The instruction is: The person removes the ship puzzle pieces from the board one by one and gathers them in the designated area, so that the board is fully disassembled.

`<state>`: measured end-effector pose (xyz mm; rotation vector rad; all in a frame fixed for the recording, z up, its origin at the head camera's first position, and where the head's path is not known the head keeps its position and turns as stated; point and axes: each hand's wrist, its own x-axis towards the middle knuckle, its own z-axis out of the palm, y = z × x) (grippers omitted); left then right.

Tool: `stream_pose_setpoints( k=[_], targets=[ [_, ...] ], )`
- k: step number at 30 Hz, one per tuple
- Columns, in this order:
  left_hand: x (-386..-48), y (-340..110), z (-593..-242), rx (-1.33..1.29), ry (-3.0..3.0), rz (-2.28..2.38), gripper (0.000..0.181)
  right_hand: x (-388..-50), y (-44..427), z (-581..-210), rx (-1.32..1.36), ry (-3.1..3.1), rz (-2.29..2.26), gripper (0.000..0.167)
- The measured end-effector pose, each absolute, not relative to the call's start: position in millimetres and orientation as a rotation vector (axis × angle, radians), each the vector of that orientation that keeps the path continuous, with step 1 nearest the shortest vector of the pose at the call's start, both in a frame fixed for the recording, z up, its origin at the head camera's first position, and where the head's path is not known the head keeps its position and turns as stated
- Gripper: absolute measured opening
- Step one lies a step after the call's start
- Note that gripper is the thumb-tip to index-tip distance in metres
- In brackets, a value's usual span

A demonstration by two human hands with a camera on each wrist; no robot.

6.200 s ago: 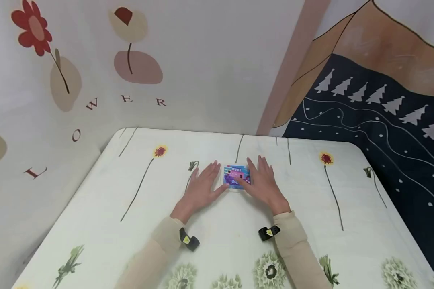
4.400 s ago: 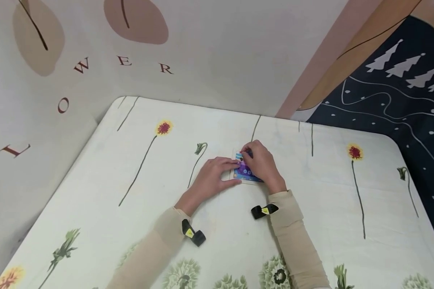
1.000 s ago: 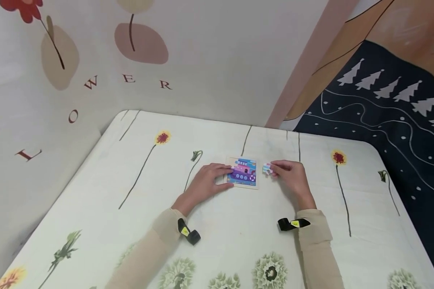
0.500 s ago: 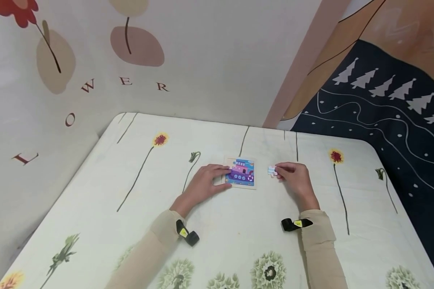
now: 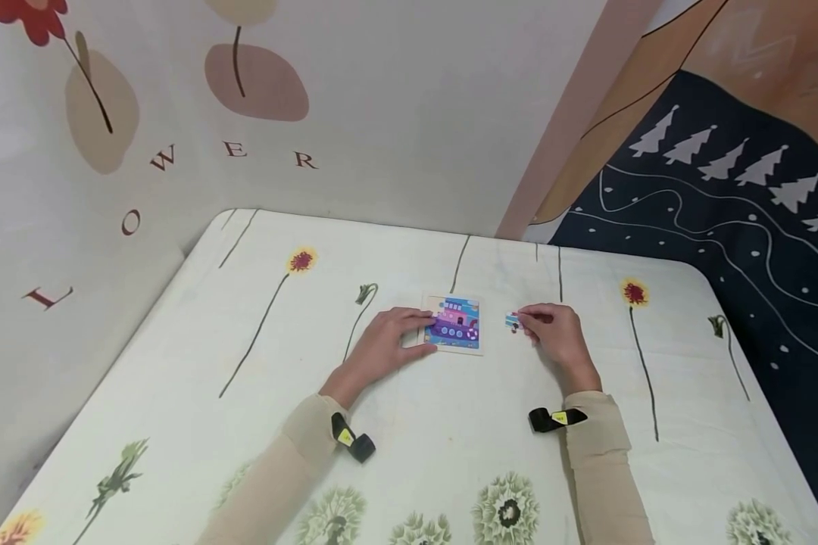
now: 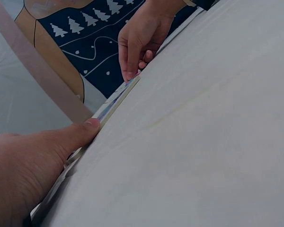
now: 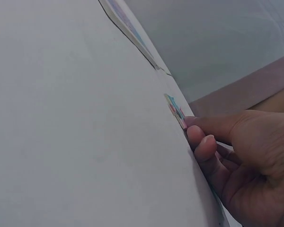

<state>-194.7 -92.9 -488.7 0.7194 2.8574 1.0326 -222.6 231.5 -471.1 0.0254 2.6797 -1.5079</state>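
Note:
A small square jigsaw puzzle [image 5: 458, 333] with a purple and pink ship picture lies on the table in a pale wooden frame. Bare pale wood shows at its upper left. My left hand [image 5: 382, 344] holds the puzzle's left side, fingers over the edge and thumb at the lower left corner. In the left wrist view, the thumb [image 6: 83, 132] lies along the frame's edge. To the right of the puzzle, my right hand [image 5: 555, 333] pinches a small puzzle piece [image 5: 512, 321] between thumb and fingertips. The right wrist view shows this puzzle piece [image 7: 175, 109] edge-on, close to the tabletop.
A white cloth [image 5: 409, 469] printed with flowers and stems covers the table. A pale wall [image 5: 395, 136] with printed letters stands behind, and a dark blue tree-patterned hanging [image 5: 709, 204] is at the right.
Earlier both hands lay spread beside the puzzle; then my right hand worked at its top. It has since moved right with a puzzle piece, which has turned slightly. My left hand stays at the puzzle.

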Motion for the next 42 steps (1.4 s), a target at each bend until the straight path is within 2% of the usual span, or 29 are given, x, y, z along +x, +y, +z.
stream_pose_setpoints(
  k=[14, 21, 33, 42],
  targets=[
    [-194.0, -92.9, -488.4, 0.704, 2.852, 1.033, 0.054, -222.1, 227.3, -470.4, 0.039, 2.694, -1.503, 0.02],
    [-193.8, -92.8, -489.2, 0.699, 2.849, 1.028, 0.054, -220.6, 208.9, -466.1, 0.053, 2.845, -1.467, 0.018],
    [-194.2, -93.2, -487.5, 0.743, 2.872, 1.024, 0.053, -236.8, 139.9, -456.6, -0.303, 2.783, -1.358, 0.02],
    [-194.2, -93.9, -486.7, 0.781, 2.894, 0.993, 0.053, -243.7, 120.7, -462.9, -0.411, 2.764, -1.262, 0.019]
  ],
)
